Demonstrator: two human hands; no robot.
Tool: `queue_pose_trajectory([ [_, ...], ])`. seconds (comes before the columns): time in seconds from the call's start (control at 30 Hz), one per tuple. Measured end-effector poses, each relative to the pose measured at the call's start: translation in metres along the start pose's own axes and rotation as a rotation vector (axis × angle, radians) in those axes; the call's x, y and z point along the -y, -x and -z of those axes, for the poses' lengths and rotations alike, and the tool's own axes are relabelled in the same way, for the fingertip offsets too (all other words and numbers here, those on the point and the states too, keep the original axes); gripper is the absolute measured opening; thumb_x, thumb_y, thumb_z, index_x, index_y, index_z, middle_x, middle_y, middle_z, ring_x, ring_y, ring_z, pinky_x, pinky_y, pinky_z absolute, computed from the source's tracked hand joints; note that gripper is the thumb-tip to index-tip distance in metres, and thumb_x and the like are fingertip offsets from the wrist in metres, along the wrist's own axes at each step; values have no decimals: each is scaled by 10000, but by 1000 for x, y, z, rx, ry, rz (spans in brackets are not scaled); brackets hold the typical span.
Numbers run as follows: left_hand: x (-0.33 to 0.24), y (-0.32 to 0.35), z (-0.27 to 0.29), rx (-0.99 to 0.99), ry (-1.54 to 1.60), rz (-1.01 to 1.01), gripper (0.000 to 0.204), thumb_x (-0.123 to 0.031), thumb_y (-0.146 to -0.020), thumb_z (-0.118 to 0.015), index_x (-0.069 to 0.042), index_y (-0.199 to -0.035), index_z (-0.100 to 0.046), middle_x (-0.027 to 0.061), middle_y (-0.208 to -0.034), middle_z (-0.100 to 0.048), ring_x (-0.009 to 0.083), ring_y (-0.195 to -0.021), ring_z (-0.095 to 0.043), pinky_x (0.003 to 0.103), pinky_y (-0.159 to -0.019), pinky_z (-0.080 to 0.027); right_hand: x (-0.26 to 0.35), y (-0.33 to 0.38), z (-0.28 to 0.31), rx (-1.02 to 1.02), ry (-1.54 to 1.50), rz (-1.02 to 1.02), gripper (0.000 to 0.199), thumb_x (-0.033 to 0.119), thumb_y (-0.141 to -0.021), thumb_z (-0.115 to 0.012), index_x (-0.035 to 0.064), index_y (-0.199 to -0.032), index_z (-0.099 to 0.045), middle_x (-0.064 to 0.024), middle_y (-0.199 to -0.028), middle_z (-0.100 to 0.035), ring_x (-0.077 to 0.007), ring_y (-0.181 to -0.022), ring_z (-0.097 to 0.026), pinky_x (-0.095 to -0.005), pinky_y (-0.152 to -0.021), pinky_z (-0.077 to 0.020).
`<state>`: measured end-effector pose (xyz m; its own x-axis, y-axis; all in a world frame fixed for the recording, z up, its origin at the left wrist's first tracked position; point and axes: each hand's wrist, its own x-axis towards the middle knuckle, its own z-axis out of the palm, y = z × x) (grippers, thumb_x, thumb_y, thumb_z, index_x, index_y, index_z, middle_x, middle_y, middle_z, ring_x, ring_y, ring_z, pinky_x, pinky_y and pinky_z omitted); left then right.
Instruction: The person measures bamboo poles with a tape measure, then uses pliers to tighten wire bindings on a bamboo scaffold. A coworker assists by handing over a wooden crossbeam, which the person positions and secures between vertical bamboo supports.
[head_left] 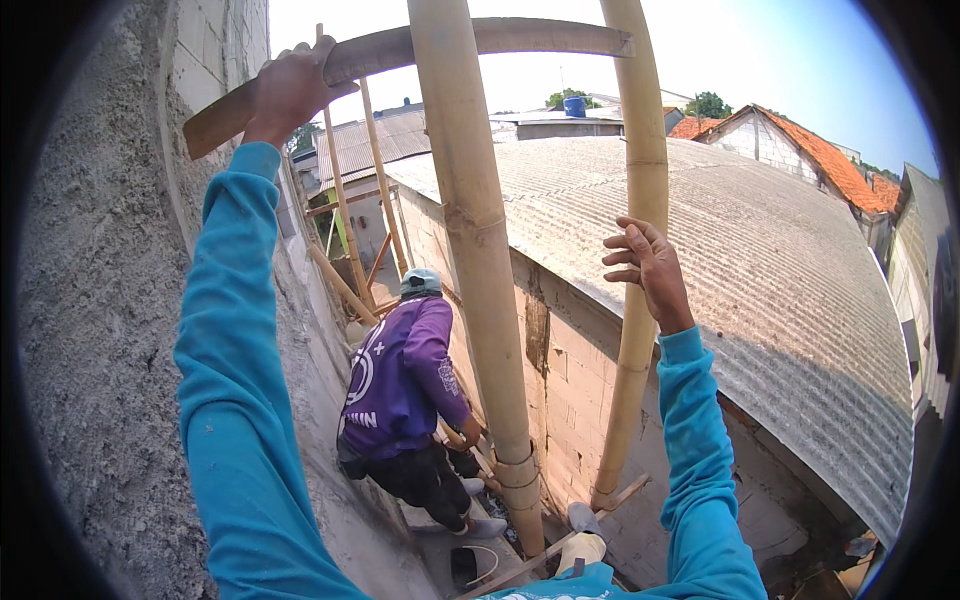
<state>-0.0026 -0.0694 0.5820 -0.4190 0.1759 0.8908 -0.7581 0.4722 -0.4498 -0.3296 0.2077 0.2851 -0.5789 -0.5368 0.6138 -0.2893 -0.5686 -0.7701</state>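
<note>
My left hand (288, 88) is raised at the upper left, fingers wrapped round a wooden plank (375, 52). Running crosswise, the plank passes behind the nearer bamboo pole (468, 190), and its right end lies in front of the second bamboo pole (645, 150). My right hand (652, 270) is lifted beside that second pole, its fingers apart and a little bent, with nothing in them. Whether it touches the pole, I cannot tell.
A rough cement wall (110, 300) rises close on my left. Below, a co-worker in a purple shirt (395, 365) bends in the narrow gap beside a block wall (575, 395). Thinner bamboo poles (345, 200) stand farther off. A corrugated roof (760, 250) spreads out on the right.
</note>
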Motion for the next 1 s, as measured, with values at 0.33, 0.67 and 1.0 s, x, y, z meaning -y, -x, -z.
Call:
queue_pose_trajectory([
  [0.33, -25, -32, -8, -1, 44, -57, 680, -578, -741, -810, -97, -1182, -618, 178, -931, -725, 346, -916, -721, 471, -794, -587, 65, -186, -114, 64, -186, 260, 665, 455, -1032, -504, -84, -1413, -422, -267, -1290, -564, -333, -1122, -634, -401, -873, -607],
  [0.67, -42, -46, -19, -17, 85, -38, 753, -623, -739, -790, -164, -1305, -600, 155, -994, -730, 322, -958, -716, 470, -893, -559, 100, -260, -180, 17, -801, 320, 615, 339, -1068, -431, -170, -1362, -250, -355, -1271, -459, -509, -1113, -616, -539, -876, -644],
  [1.0, 16, -24, 9, -176, -223, 158, 1173, -800, -660, -733, -78, -1519, -390, 273, -1434, -481, 427, -1362, -457, 673, -1127, -300, 117, -318, -150, -272, -820, 200, 692, 471, -994, -557, -71, -1404, -422, -139, -1262, -578, -270, -1065, -587, -408, -908, -495],
])
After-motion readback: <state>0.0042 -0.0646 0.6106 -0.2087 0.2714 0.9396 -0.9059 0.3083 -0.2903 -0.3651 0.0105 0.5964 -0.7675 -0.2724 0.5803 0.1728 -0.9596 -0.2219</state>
